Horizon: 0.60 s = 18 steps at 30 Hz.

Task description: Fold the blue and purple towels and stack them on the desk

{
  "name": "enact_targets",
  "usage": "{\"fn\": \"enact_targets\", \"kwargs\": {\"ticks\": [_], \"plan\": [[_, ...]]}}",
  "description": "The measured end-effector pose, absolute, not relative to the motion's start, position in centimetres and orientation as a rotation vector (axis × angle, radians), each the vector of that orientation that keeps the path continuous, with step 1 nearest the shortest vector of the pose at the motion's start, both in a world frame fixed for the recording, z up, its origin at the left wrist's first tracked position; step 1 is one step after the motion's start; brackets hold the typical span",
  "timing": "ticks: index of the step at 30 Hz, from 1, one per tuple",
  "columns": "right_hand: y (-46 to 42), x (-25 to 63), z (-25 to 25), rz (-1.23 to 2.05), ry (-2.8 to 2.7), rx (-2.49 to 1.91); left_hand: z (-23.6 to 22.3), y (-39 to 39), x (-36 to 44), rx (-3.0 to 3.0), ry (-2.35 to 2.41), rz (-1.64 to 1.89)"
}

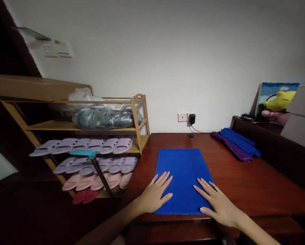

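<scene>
A blue cloth (183, 170) lies flat and smooth on the reddish-brown wooden table (239, 190), its short near edge close to the table's front edge. My left hand (156, 192) rests flat on the cloth's left side, fingers spread and pointing away from me. On the right side my right hand (215, 202) lies palm down, its fingertips on the cloth and its fingers apart. Neither hand grips anything. Toward the back right of the table are a folded blue cloth (241, 141) and a folded purple cloth (229, 146), side by side.
Left of the table stands a wooden shoe rack (139, 122) with rows of slippers (111, 144) and plastic-wrapped goods (103, 117). A turquoise-topped handle (83, 153) rises before it. A black plug (192, 118) sits in the wall socket; a painting (277, 97) leans at right.
</scene>
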State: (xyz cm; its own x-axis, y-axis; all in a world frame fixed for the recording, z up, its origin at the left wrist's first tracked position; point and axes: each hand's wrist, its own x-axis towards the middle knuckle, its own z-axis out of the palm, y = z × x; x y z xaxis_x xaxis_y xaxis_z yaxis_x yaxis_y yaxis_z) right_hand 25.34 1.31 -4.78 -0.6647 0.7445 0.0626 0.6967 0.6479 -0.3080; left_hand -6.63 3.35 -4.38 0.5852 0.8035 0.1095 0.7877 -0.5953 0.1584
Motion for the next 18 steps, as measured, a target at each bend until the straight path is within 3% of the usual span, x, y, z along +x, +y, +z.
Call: {"fn": "enact_targets", "kwargs": {"ticks": [9,18], "plan": [[4.1,25.9,-2.8,0.673,-2.665,-1.209,-3.1,6.1,-6.4,2.671,1.4,0.241],[18.6,22.5,-5.5,0.362,-2.435,-1.68,-4.5,18.6,-5.6,2.429,1.855,0.212]]}}
